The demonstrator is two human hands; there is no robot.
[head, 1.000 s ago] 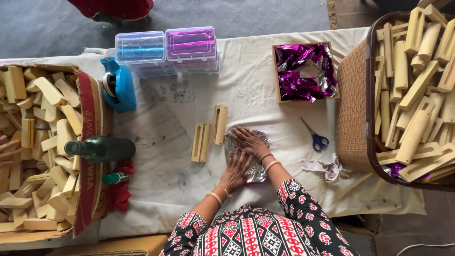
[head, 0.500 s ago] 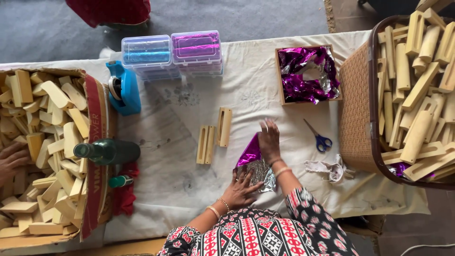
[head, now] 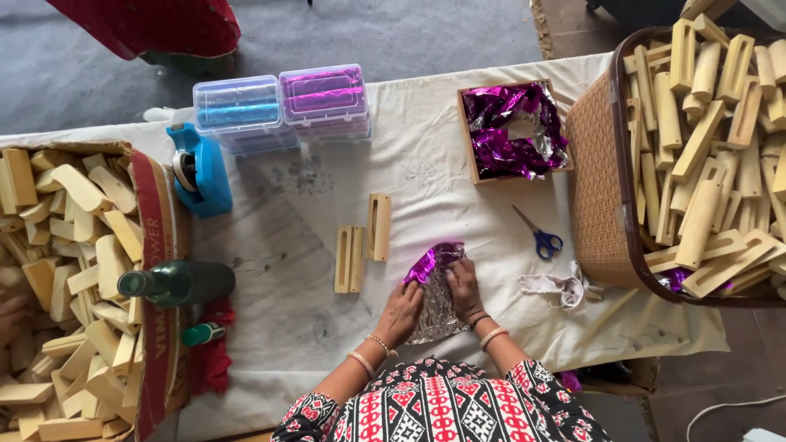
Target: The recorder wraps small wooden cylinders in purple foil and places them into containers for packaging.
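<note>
Gripping foil sheet (head: 434, 295) now, both hands together.

Small handcraft workshop, cloth-covered worktable (head: 426, 176), cardboard box (head: 155, 270) and woven basket (head: 602, 196) full of cut wooden pieces, tray of purple foil (head: 512, 131), blue tape dispenser (head: 201, 168), scissors (head: 536, 237)

On the tabletop (head: 426, 164), the foil sheet (head: 434, 299) is flanked by wooden blocks (head: 360, 241) left and scissors (head: 536, 237) right.
</note>
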